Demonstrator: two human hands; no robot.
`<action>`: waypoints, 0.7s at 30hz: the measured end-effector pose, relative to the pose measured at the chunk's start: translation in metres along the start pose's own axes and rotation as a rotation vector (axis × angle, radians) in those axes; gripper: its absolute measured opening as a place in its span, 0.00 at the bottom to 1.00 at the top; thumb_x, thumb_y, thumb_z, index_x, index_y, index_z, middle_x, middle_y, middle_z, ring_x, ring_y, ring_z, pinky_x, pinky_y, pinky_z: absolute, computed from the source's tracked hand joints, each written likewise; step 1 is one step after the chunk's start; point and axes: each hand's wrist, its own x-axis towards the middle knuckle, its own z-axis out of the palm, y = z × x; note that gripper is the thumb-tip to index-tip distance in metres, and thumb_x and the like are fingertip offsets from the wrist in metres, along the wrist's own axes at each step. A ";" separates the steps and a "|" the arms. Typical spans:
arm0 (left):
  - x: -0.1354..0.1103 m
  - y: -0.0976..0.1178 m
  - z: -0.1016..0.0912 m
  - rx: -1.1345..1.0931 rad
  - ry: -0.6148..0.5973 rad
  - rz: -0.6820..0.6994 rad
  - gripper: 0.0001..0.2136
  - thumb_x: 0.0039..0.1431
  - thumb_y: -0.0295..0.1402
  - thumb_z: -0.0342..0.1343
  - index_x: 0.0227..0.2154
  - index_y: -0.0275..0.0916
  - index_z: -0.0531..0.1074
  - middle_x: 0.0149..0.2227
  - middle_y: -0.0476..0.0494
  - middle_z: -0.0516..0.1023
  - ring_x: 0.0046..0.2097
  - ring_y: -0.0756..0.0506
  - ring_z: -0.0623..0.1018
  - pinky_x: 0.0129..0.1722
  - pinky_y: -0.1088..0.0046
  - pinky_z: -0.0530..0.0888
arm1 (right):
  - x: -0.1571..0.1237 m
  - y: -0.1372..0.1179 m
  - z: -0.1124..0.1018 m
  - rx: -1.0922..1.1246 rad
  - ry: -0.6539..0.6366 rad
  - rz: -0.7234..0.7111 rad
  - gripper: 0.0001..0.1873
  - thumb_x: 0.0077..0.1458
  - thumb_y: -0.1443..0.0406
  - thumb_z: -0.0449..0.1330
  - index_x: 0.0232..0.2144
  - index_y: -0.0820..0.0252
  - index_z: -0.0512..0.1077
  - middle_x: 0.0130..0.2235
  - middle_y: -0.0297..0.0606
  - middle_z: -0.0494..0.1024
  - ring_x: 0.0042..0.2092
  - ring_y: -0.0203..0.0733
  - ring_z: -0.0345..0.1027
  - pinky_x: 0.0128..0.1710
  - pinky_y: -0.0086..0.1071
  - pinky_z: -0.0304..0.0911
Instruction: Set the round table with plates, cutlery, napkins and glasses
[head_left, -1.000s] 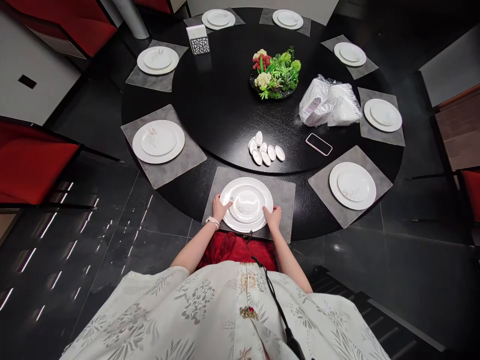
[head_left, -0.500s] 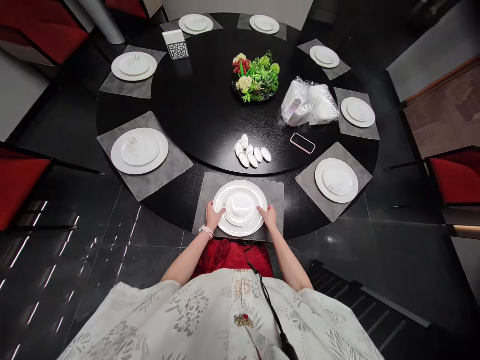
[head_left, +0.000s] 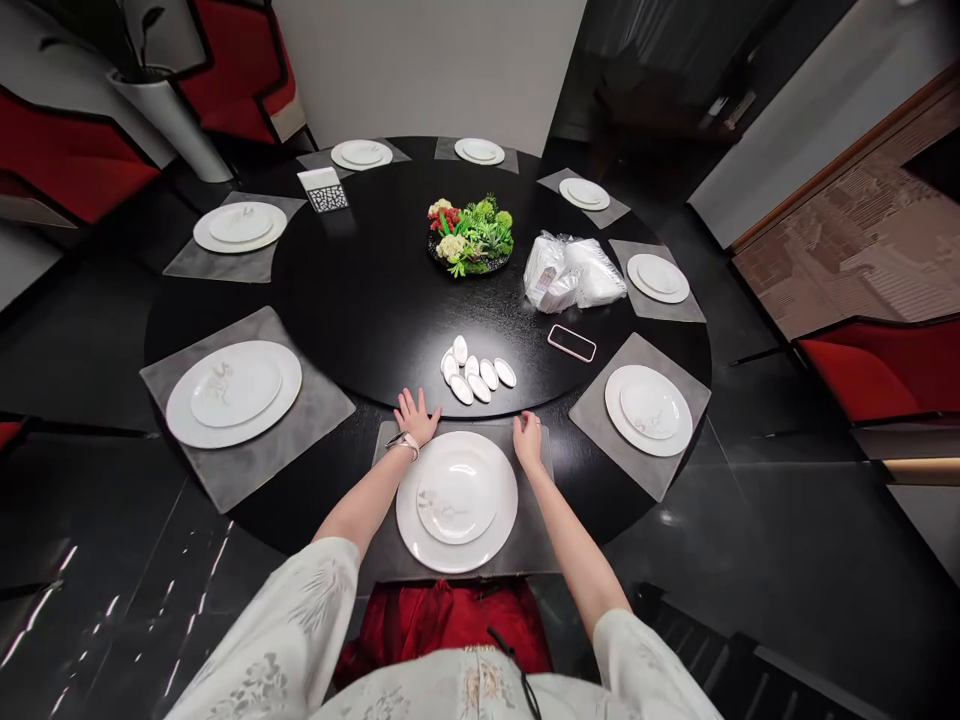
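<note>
The left hand (head_left: 417, 420) is palm down, fingers spread wide, at the near rim of the turntable (head_left: 352, 300). The right hand (head_left: 528, 438) is loosely curled near that rim; I cannot tell whether it grips anything. Between the forearms, a small plate (head_left: 457, 495) rests on a large plate (head_left: 457, 558), upon the grey mat (head_left: 531, 545).

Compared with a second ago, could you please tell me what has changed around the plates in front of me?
Your left hand and right hand have let go of the large plate and small plate and moved forward, toward the turntable. The left is now spread at its near edge. The plates remain stacked on the placemat; the oval dishes and phone stayed on the turntable.
</note>
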 end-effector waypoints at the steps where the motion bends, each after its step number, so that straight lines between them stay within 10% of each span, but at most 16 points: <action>1: 0.006 0.002 0.006 0.029 0.010 -0.009 0.34 0.58 0.45 0.50 0.64 0.34 0.52 0.68 0.27 0.39 0.68 0.32 0.40 0.61 0.42 0.42 | 0.022 -0.014 0.005 -0.020 0.018 -0.015 0.21 0.58 0.58 0.47 0.49 0.64 0.65 0.50 0.52 0.68 0.52 0.50 0.62 0.51 0.39 0.56; 8: 0.013 -0.020 0.013 0.142 0.028 0.031 0.34 0.59 0.48 0.48 0.64 0.35 0.52 0.68 0.29 0.40 0.68 0.32 0.42 0.61 0.44 0.43 | 0.116 -0.082 0.050 -0.246 -0.075 0.010 0.37 0.42 0.53 0.65 0.51 0.67 0.63 0.53 0.59 0.65 0.55 0.61 0.57 0.52 0.47 0.55; 13: 0.018 -0.024 -0.009 0.109 0.018 0.020 0.33 0.57 0.46 0.51 0.63 0.37 0.54 0.67 0.29 0.43 0.68 0.33 0.42 0.61 0.43 0.40 | 0.129 -0.081 0.056 -0.153 -0.233 0.177 0.22 0.39 0.59 0.66 0.37 0.64 0.70 0.41 0.54 0.74 0.43 0.55 0.68 0.41 0.41 0.62; 21: 0.004 0.048 -0.014 -0.677 -0.067 -0.001 0.17 0.55 0.29 0.50 0.49 0.38 0.69 0.53 0.34 0.67 0.58 0.38 0.65 0.61 0.57 0.57 | 0.109 -0.074 0.053 -0.067 -0.160 0.153 0.10 0.45 0.66 0.59 0.33 0.61 0.70 0.36 0.47 0.76 0.39 0.49 0.70 0.39 0.36 0.62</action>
